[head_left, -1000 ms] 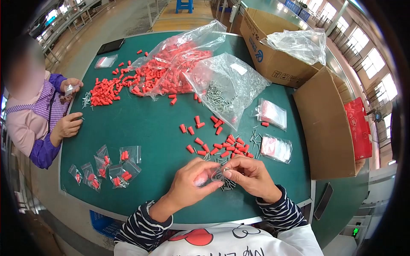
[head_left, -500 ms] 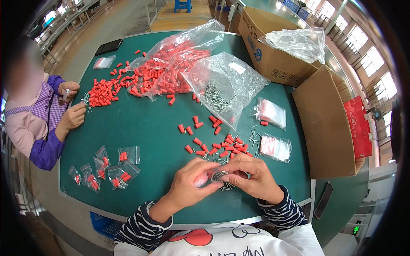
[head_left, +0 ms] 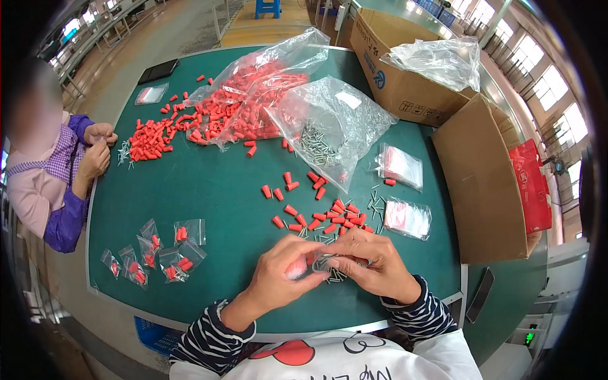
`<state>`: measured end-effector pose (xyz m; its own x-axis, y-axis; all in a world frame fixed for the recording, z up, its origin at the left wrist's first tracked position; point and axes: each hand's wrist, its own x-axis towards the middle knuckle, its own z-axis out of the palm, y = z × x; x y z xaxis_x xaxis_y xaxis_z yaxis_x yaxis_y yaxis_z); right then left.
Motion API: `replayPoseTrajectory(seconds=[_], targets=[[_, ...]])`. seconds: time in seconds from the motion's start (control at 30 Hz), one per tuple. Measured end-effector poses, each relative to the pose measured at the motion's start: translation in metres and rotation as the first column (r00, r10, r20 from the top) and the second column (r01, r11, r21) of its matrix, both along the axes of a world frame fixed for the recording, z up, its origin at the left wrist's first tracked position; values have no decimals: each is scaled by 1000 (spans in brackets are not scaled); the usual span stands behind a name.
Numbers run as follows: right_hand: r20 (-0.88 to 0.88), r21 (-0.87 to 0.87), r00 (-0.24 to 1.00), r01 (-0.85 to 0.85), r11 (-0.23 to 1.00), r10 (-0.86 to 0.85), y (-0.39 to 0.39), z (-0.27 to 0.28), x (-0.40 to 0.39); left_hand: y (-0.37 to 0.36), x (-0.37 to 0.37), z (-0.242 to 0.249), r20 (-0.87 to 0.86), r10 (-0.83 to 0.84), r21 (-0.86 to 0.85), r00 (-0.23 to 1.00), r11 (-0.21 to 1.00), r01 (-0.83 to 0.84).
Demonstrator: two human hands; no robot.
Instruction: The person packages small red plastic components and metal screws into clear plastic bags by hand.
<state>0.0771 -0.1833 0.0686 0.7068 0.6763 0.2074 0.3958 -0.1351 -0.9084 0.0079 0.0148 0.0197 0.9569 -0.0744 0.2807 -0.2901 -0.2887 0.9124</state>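
Note:
My left hand (head_left: 278, 273) is closed around a small clear zip bag (head_left: 322, 261), with a pinkish-white wad, perhaps more bags, against its palm. My right hand (head_left: 375, 265) pinches the same bag's edge from the other side. What the bag contains is partly hidden by my fingers. Beyond my fingertips lie loose red tapered plastic caps (head_left: 334, 228) mixed with thin silver screws (head_left: 337, 277), some under my hands. Left of my hands rest several small filled zip bags (head_left: 171, 273) with red caps inside.
A large clear bag of red caps (head_left: 237, 111) and a bag of screws (head_left: 318, 149) lie at the back. Packs of zip bags (head_left: 407, 219) sit right, beside cardboard boxes (head_left: 478, 190). A co-worker (head_left: 60, 171) works at the left edge near another cap pile (head_left: 149, 140).
My hands keep nearly the same pose around the bag. The co-worker's hands have come together, away from the cap pile. The view has shifted slightly.

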Motion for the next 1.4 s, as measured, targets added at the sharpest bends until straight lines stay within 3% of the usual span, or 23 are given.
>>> replayPoseTrajectory(seconds=[0.17,0.37,0.57,0.7,0.8,0.87,0.97,1.17,1.4], targets=[[-13,11,1000,-9,1000,10,2,4,-1,-1,1,2,18,2,9,1000,1000,-2],[122,11,992,14,1000,-15,4,5,-2,-1,0,0,-7,20,-1,1000,1000,-20],[301,-146,953,4,989,40,3,11,-4,-2,0,-1,6,34,12,999,999,-34],[309,-108,951,24,994,11,4,13,-3,-1,1,-2,9,36,-10,999,999,-36],[277,-73,961,44,996,-22,0,16,3,13,3,10,42,102,49,994,993,-104],[242,-86,970,10,996,11,-7,17,8,29,4,12,29,222,-30,975,975,-221],[295,-285,952,2,959,86,-4,15,12,42,2,13,-16,308,-72,951,949,-308],[507,-418,853,120,901,121,24,-30,47,36,5,4,58,245,-53,968,969,-242],[472,-564,844,67,823,255,32,-26,57,29,4,11,49,223,57,974,973,-225]])
